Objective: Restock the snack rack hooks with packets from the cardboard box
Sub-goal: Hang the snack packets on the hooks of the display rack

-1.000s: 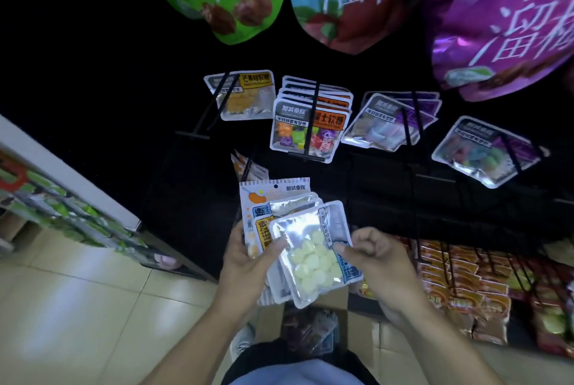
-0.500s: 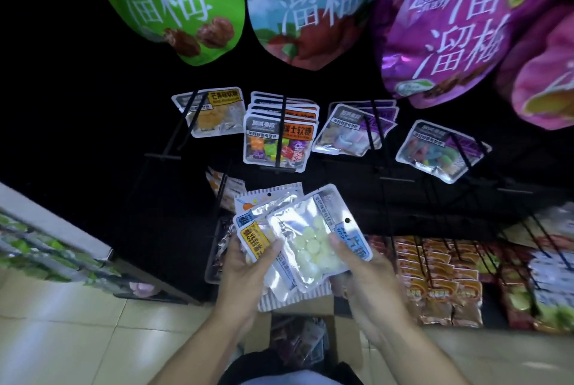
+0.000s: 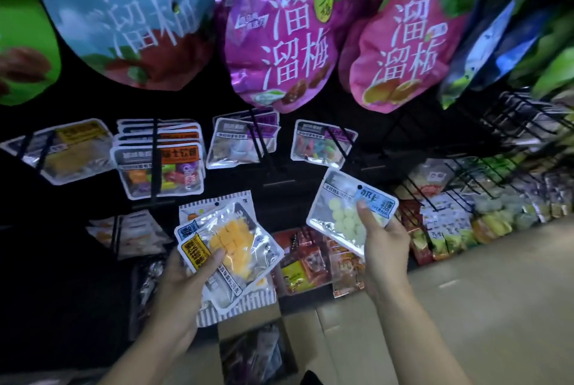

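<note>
Two hands apart in front of the snack rack, each holding packets.

The right hand (image 3: 385, 248) pinches a single packet of pale green sweets (image 3: 348, 213), thumb on its blue label, raised up and to the right of the left hand. The left hand (image 3: 183, 279) grips a fanned stack (image 3: 230, 248) of several packets, thumb pressed on the top one, which shows orange cubes through its clear window. Below and between the wrists sits the open cardboard box (image 3: 248, 325), with more packets dim inside it. Just above the hands, a row of small packets hangs on black hooks (image 3: 154, 161); the one straight above the right hand holds coloured sweets (image 3: 323, 143). Higher still hang big bags, among them a purple one (image 3: 279, 30) and a pink one (image 3: 403, 42). Red packets (image 3: 310, 260) hang low between the two hands.
</note>
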Motion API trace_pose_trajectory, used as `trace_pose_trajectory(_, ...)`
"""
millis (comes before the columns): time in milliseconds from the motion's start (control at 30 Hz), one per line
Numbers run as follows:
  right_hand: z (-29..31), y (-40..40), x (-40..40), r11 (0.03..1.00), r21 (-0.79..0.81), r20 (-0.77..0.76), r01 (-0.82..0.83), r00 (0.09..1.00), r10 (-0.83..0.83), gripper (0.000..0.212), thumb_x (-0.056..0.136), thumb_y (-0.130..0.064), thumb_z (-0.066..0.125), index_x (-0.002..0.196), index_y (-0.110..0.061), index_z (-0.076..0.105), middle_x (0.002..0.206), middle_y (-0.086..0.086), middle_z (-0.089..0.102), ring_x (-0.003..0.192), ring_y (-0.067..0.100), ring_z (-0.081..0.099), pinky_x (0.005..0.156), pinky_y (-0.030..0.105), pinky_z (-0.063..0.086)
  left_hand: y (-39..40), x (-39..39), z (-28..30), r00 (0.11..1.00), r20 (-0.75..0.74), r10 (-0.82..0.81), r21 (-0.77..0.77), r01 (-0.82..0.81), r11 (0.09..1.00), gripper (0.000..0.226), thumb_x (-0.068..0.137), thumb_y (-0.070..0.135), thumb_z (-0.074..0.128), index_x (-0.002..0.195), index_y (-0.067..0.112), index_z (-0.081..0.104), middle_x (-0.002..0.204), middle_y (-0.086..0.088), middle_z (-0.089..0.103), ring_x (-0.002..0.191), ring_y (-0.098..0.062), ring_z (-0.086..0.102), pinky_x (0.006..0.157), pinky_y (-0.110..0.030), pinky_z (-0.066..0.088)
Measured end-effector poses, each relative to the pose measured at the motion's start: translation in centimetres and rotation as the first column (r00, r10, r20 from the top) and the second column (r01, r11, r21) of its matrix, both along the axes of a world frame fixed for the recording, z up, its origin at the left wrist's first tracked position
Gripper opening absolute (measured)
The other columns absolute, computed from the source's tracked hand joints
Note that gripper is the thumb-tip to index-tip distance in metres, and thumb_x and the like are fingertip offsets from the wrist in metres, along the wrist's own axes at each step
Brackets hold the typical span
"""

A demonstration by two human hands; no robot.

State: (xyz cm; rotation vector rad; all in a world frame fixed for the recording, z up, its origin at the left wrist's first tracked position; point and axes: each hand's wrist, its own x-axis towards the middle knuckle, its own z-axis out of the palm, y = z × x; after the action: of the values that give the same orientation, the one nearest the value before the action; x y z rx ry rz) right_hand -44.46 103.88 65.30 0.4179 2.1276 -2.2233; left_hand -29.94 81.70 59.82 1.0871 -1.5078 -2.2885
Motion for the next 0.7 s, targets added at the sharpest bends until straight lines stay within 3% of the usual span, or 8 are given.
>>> trace_pose_trajectory(100,1.0,2.7,-3.1,0.994,0.106,-0.086,-0.015,0.996,0.024,0.016,0.097,-0.029,0.069,0.098,-0.014,0.075,0.092,0.001,0.08,0.088,0.019,0.077,0.076,0.033,0.058,1.5,-1.4,0.8,0.999,-0.009,-0.046,-0.021,0.046,0.999,0.043,0.071,0.033,0.082,0.112,0.036,0.071,0.111,0.005,0.081,0.11,-0.027,0.074,0.098,-0.053,0.053)
trace_pose_trajectory(200,1.6,5.1,-6.5,0.984,0.161,-0.1,-0.078,0.991,0.095,0.018,0.099,-0.031,0.066,0.098,-0.015,0.075,0.085,-0.007,0.079,0.08,0.009,0.076,0.063,0.018,0.054,3.8,-3.0,1.3,0.998,-0.017,-0.056,-0.032,0.055,0.998,0.03,0.083,0.025,0.077,0.11,0.035,0.069,0.1,0.013,0.081,0.095,-0.013,0.075,0.076,-0.034,0.049)
trace_pose_trajectory(300,1.5,6.9,-9.6,0.972,0.196,-0.142,-0.13,0.977,0.159,0.017,0.099,-0.032,0.065,0.099,-0.018,0.076,0.091,-0.005,0.08,0.085,0.01,0.077,0.073,0.025,0.056,6.5,-4.8,1.7,0.999,0.003,-0.036,-0.031,0.037,0.999,0.027,0.09,0.018,0.074,0.113,0.031,0.068,0.097,0.011,0.081,0.085,-0.007,0.074,0.069,-0.028,0.045)
trace_pose_trajectory(500,0.1,10.0,-15.4,0.954,0.191,-0.175,-0.232,0.948,0.265,0.018,0.096,-0.038,0.069,0.096,-0.022,0.076,0.095,0.001,0.079,0.092,0.022,0.076,0.087,0.04,0.057,12.8,-8.6,2.0,0.995,0.028,0.091,-0.035,-0.09,0.995,0.039,0.076,0.032,0.078,0.114,0.035,0.07,0.105,0.012,0.081,0.106,-0.018,0.072,0.094,-0.044,0.048)
trace_pose_trajectory(533,-0.1,10.3,-16.2,0.954,0.178,-0.188,-0.243,0.943,0.275,0.023,0.094,-0.043,0.07,0.094,-0.02,0.075,0.092,0.006,0.078,0.09,0.024,0.075,0.085,0.04,0.057,13.8,-9.2,2.0,0.993,0.025,0.117,-0.028,-0.116,0.993,0.043,0.073,0.033,0.079,0.115,0.035,0.071,0.108,0.01,0.081,0.109,-0.021,0.072,0.098,-0.048,0.049)
trace_pose_trajectory(600,-0.4,11.0,-17.7,0.954,0.171,-0.214,-0.246,0.936,0.279,0.047,0.089,-0.05,0.073,0.08,-0.005,0.062,0.075,0.02,0.063,0.067,0.024,0.062,0.068,0.035,0.049,15.6,-10.2,2.0,0.988,0.033,0.151,-0.027,-0.15,0.988,0.049,0.07,0.035,0.081,0.118,0.034,0.071,0.114,0.007,0.08,0.114,-0.027,0.072,0.106,-0.057,0.047)
trace_pose_trajectory(633,-0.5,11.3,-18.2,0.956,0.171,-0.229,-0.239,0.934,0.275,0.056,0.089,-0.048,0.074,0.07,-0.002,0.048,0.064,0.017,0.048,0.058,0.019,0.049,0.059,0.03,0.04,16.3,-10.6,2.0,0.985,0.04,0.168,-0.022,-0.167,0.986,0.049,0.07,0.036,0.081,0.118,0.033,0.07,0.113,0.007,0.08,0.114,-0.027,0.072,0.106,-0.056,0.045)
trace_pose_trajectory(700,-0.6,11.9,-18.9,0.956,0.166,-0.25,-0.243,0.927,0.279,0.055,0.093,-0.039,0.073,0.063,-0.015,0.033,0.059,0.001,0.031,0.052,0.011,0.032,0.051,0.024,0.029,17.6,-11.0,2.0,0.977,0.038,0.209,-0.012,-0.208,0.978,0.046,0.071,0.033,0.08,0.116,0.031,0.071,0.111,0.006,0.081,0.112,-0.028,0.073,0.105,-0.054,0.045)
